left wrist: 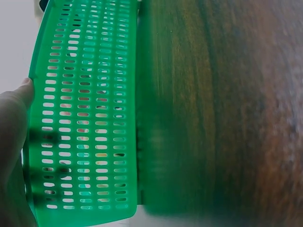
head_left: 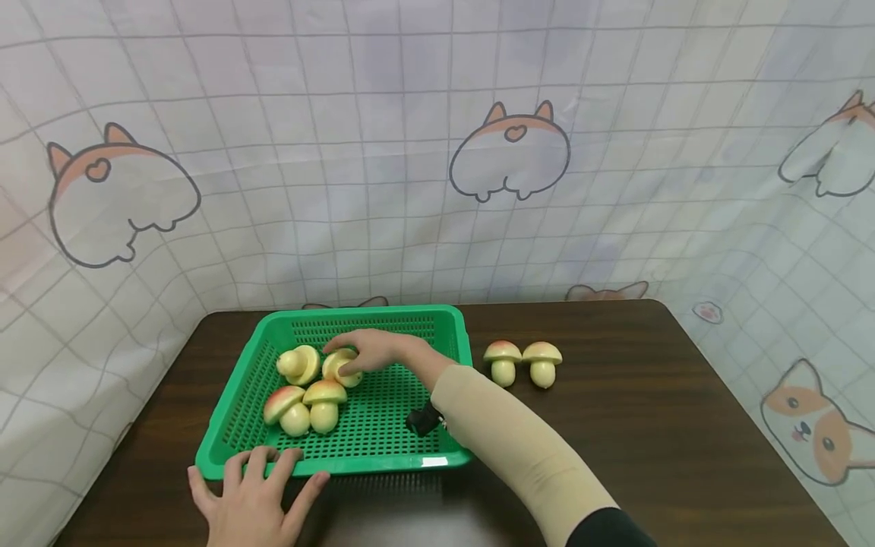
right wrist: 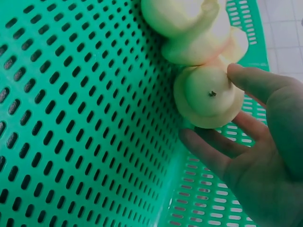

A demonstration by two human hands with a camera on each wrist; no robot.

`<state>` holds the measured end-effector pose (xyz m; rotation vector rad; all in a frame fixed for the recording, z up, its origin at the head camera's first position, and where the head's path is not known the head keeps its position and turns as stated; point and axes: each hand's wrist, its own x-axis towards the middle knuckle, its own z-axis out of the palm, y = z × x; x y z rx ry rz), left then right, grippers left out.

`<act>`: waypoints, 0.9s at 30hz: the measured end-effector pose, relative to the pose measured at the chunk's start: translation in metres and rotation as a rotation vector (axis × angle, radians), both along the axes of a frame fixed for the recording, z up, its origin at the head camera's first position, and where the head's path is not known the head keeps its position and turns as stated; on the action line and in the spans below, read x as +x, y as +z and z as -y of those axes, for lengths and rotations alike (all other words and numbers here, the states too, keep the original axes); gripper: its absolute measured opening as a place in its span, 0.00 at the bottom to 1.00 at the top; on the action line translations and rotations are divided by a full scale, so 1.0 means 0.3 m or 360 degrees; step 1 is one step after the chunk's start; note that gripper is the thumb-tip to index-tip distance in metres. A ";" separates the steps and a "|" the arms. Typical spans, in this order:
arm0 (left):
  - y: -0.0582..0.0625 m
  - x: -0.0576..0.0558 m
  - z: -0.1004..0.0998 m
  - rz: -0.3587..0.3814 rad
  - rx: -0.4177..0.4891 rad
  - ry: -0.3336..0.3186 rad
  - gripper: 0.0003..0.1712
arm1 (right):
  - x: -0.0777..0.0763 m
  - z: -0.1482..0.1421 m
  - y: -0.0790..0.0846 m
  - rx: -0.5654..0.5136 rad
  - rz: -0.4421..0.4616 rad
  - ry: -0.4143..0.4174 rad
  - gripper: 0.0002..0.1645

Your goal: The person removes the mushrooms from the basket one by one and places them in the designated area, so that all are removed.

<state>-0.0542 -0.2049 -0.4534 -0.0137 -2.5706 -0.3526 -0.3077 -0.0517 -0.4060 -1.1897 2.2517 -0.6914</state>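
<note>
In the head view my left hand (head_left: 251, 494) lies at the front left of the green basket (head_left: 383, 465), its fingers bent over the rim. The left wrist view has the thumb (left wrist: 26, 90) against that rim. My right hand (head_left: 372, 351) is inside the basket, thumb and fingers spread about a toy mushroom (head_left: 333, 366). Up close, the thumb touches this mushroom's (right wrist: 210, 94) edge, while a fingertip lies just below it. Beside it are more mushrooms with cream stems and reddish or yellow caps, such as one mushroom (head_left: 324, 406) at the front.
Two more toy mushrooms (head_left: 522, 363) stand side by side on the dark wooden table (head_left: 636, 425), right of the basket. A white gridded curtain (head_left: 403, 251) with cartoon dogs hangs behind and along the sides. A small black device (head_left: 424, 419) is on the right wrist.
</note>
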 end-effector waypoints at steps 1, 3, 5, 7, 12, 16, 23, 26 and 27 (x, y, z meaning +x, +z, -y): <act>-0.001 0.000 -0.001 -0.0003 -0.0001 -0.0002 0.26 | 0.000 0.001 -0.002 0.0015 -0.0012 0.0009 0.30; -0.003 0.001 -0.002 -0.0022 -0.0003 -0.0001 0.25 | 0.001 0.004 -0.006 0.0032 -0.0031 0.0039 0.30; -0.005 0.002 -0.001 -0.0046 0.0000 -0.0002 0.25 | 0.002 0.008 -0.009 0.0034 -0.0041 0.0050 0.29; -0.007 0.002 0.000 -0.0069 0.0000 0.0002 0.26 | 0.004 0.012 -0.011 0.0027 -0.0040 0.0050 0.29; -0.011 0.002 0.000 -0.0077 -0.0001 0.0000 0.27 | 0.013 0.012 -0.013 -0.0001 0.0027 -0.0005 0.27; -0.016 0.003 0.000 -0.0070 0.0005 0.0005 0.27 | 0.015 0.011 -0.019 -0.0023 0.0041 -0.0020 0.22; -0.019 -0.002 0.002 -0.0079 0.0016 0.0000 0.26 | 0.014 0.026 -0.025 0.0032 -0.0040 0.0036 0.22; -0.020 -0.003 0.001 -0.0090 0.0019 0.0003 0.26 | 0.014 0.031 -0.023 0.0065 -0.0075 0.0065 0.22; -0.020 -0.003 0.001 -0.0091 0.0019 0.0002 0.27 | 0.015 0.030 -0.021 0.0074 -0.0081 0.0070 0.22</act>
